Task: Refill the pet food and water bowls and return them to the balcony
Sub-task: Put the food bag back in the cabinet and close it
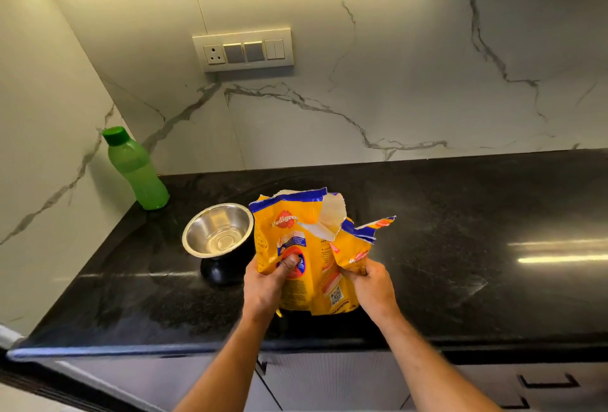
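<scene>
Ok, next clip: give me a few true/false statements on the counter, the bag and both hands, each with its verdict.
1. Both hands grip the yellow pet food bag. True: the left hand and the right hand each hold its lower half.
2. The steel bowl is full of kibble. False: no kibble shows in it.
3. The green bottle has its cap on. True.
4. The bottle lies on its side. False: it stands upright in the corner of the black counter.
5. The bag's top is sealed. False: it is torn open.
</scene>
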